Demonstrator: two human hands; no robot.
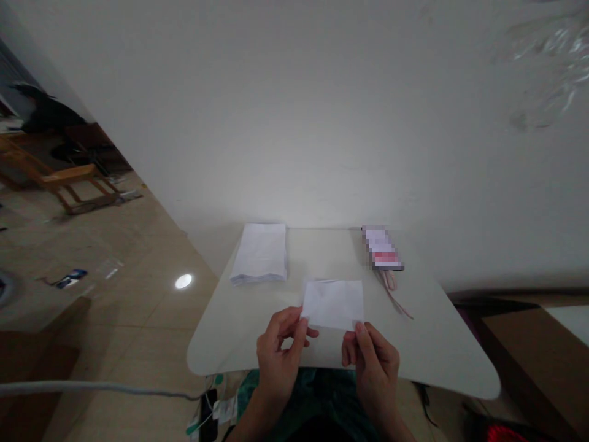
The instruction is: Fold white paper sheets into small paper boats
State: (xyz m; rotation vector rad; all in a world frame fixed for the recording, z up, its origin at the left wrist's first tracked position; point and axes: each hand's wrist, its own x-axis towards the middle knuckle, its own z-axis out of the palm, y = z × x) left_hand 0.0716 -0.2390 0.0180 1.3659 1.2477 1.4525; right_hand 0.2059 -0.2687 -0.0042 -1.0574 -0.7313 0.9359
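Note:
A small white sheet of paper, perhaps folded, is held above the near middle of the white table. My left hand pinches its left edge near the lower corner, thumb on top. At the lower right corner, my right hand grips the paper between thumb and curled fingers. Beyond my left hand lies a stack of white paper, its near edge slightly uneven. To the right of the held sheet, a phone with a blurred-out screen lies near the wall.
A pinkish cord trails from the phone across the table. The white wall borders the table's far edge. A cardboard box stands at the right. At left are a wooden chair and a grey cable crossing low.

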